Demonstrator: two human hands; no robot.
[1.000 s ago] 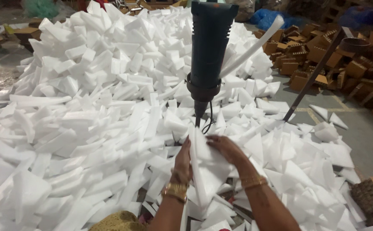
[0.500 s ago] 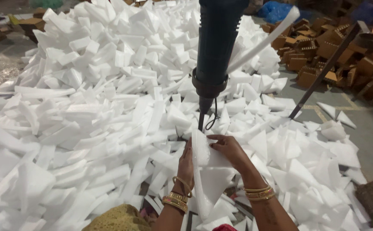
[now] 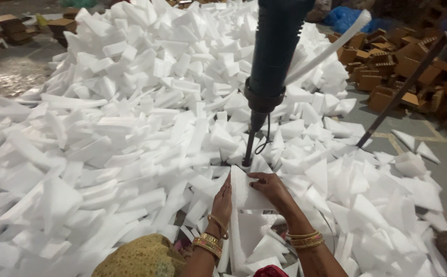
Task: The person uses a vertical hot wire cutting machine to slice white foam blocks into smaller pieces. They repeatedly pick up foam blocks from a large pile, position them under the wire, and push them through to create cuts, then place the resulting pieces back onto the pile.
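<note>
My left hand [image 3: 223,199] and my right hand [image 3: 270,188] hold a folded white foam piece [image 3: 244,192] between them, the left flat against its left side, the right on top of its right flap. Just above the piece hangs a dark blue heat tool [image 3: 275,56], nozzle [image 3: 249,146] down, with its tip near the foam's top edge. Gold bangles circle both wrists.
A large heap of white foam offcuts [image 3: 131,118] covers the floor ahead and left. Triangular foam pieces [image 3: 367,190] lie to the right. A slanting metal rod [image 3: 403,87] and stacked brown cardboard boxes [image 3: 387,66] stand at the back right. A white tube [image 3: 331,43] runs from the tool.
The foam piece has dropped lower and my hands have moved down with it, the right hand now lying flatter over the flap. The view has shifted slightly.
</note>
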